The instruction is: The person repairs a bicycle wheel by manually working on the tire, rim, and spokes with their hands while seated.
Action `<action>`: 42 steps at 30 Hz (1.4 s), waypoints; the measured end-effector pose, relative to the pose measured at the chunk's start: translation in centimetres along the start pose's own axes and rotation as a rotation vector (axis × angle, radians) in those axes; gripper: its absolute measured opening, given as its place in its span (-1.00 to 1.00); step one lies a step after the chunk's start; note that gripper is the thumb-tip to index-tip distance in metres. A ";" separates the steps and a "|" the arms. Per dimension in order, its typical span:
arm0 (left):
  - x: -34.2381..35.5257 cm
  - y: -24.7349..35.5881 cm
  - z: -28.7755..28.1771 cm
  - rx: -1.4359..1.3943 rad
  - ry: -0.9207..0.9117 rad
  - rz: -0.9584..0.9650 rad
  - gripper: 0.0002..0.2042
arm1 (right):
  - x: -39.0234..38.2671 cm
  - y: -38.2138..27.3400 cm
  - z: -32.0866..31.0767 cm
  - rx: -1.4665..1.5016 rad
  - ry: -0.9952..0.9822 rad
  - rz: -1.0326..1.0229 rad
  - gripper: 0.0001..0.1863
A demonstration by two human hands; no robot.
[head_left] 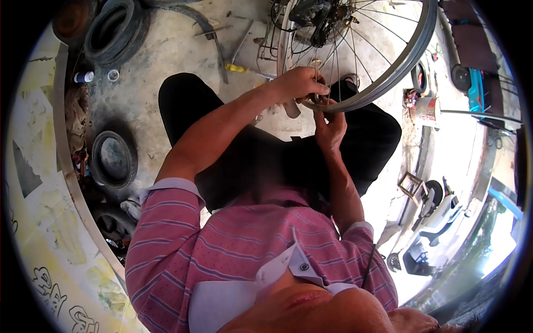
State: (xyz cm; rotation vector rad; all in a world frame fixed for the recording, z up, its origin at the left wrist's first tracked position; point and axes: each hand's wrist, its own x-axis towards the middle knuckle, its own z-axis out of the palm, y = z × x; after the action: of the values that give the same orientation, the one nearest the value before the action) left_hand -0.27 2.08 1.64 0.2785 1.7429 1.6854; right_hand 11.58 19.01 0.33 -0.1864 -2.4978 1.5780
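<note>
"Bicycle wheel [415, 51], bare metal rim [382, 87], no tyre seen on the part in view. Position: upper right of the head view, in front of the person, near edge by the right knee."

"Hands?"

"Left hand [302, 83]: fingers bent inward, thumb and fingertips together at the near edge of the wheel. Cannot tell whether they pinch a spoke end, a small part or the rim; the contact is hidden. Right hand [332, 129]: closed on the rim just beside it, thumb on the near side, fingers curled over."

"Estimate of handling?"

"Judged light for its width, stiff around the hoop. Spokes [383, 28] thin, likely springy and easily bent by sideways load. Bare metal probably smooth, slippery if greasy."

"Best hold, then?"

"The rim, I judge: thumb one side, fingers the other, as the right hand has it. Avoid levering on spokes. Keep fingers off the dark gear parts [322, 28] near the hub; likely greasy, with edges."

"Surroundings?"

"Yellow-handled screwdriver [237, 67] on the floor left of the wheel, apart from both hands. Stacked tyres [114, 33] farther left."
</note>
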 end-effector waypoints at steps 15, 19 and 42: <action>0.2 -0.5 -0.6 0.193 -0.015 -0.059 -0.39 | 0.2 -0.4 -0.1 -0.036 -0.002 0.002 -0.60; 0.1 -0.5 -0.2 0.104 -0.014 0.046 -0.47 | 0.2 -1.1 0.0 -0.024 -0.021 0.000 -0.63; -1.5 0.4 -0.2 0.061 -0.007 0.013 -0.71 | 0.4 -0.9 -0.4 0.036 -0.038 -0.047 -0.77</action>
State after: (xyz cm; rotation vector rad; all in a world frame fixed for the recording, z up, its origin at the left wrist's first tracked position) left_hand 0.60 1.13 2.45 0.3235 1.7935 1.6402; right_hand 11.26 19.09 1.30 -0.0931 -2.4812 1.6210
